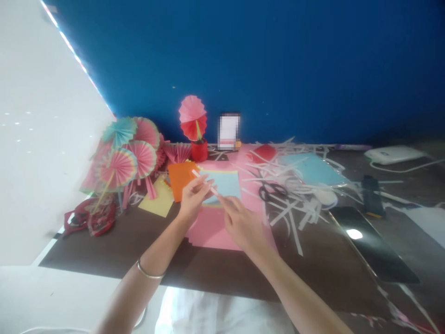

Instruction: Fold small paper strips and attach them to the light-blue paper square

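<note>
Holding the right hand curled, at five o'clock from centre, by the lower end of a white strip; cannot tell whether gripping. Pinching that strip in the left hand, toward eight o'clock. Apparently shaping it; presumably needing steady fingertip control next.

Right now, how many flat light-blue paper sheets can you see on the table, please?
2: one sheet just beyond the right hand, over pink paper; another sheet farther right, partly under white paper strips. More may be hidden beneath.
</note>
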A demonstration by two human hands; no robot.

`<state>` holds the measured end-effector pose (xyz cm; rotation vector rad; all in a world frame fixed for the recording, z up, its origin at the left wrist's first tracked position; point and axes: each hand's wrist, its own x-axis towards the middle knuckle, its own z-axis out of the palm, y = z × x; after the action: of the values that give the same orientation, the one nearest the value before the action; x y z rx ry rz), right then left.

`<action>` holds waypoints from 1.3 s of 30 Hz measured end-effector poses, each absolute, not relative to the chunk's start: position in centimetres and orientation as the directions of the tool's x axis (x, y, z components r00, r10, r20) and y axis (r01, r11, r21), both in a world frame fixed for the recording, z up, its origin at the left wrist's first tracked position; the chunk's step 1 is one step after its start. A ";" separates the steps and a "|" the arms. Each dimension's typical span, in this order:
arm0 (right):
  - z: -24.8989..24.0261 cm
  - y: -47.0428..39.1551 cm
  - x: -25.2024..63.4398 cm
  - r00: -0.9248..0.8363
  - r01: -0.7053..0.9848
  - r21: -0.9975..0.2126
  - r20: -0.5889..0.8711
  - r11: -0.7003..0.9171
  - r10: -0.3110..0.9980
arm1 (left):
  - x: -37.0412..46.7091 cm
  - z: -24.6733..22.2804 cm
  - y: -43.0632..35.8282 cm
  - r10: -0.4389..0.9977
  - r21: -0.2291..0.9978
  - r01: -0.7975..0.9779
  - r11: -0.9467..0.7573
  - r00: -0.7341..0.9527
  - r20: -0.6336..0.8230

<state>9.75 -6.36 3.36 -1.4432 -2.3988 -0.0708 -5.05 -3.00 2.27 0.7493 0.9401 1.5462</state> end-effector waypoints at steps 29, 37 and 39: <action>3.2 -6.0 10.0 -0.395 0.860 -0.181 0.355 0.477 0.847 | -4.4 1.1 -3.2 0.999 0.903 -0.430 0.001 0.037 0.017; 3.1 -5.9 10.1 -0.366 0.836 -0.263 0.387 0.482 0.846 | -4.6 1.5 -3.3 0.996 0.913 -0.408 -0.013 0.072 0.046; 3.2 -5.9 10.1 -0.361 0.835 -0.271 0.387 0.479 0.848 | -4.6 1.7 -3.4 0.993 0.921 -0.388 -0.031 0.089 0.071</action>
<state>10.08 -5.94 3.19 -1.3942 -2.2540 0.0377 -4.58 -3.38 1.66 0.9954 0.8170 1.3344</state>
